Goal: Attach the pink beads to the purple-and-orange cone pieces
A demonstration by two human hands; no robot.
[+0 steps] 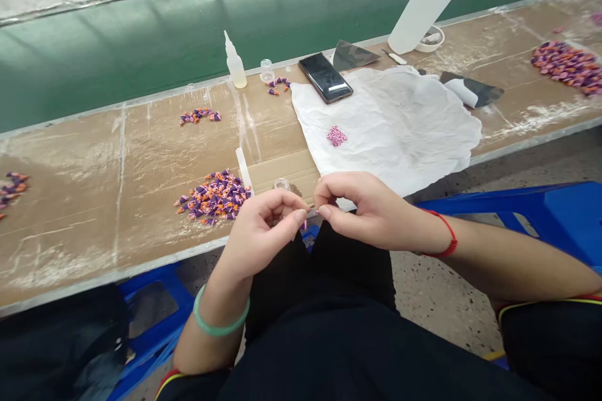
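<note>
Dusty brown sheeting covers the long desk (117,232) in front of the seated person, and the two hands work just past its edge, above a black-clad lap (324,282). Fingertips of the left hand (263,235) pinch a tiny purple piece (303,224), while the right hand (371,210), with a red string (444,239) at its wrist, closes in from the other side, though what it grips is too small to tell. A slip of those fingers could drop the piece into the lap or onto the speckled floor (437,307), and a careless left wrist could scatter the purple-and-orange cone pile (214,197) just beside it. Farther off lie a crumpled white sheet (414,131) bearing a pink granule heap (337,136), a phone (325,78) and a small squeeze bottle (234,62); nothing blocks the reach to them.
</note>
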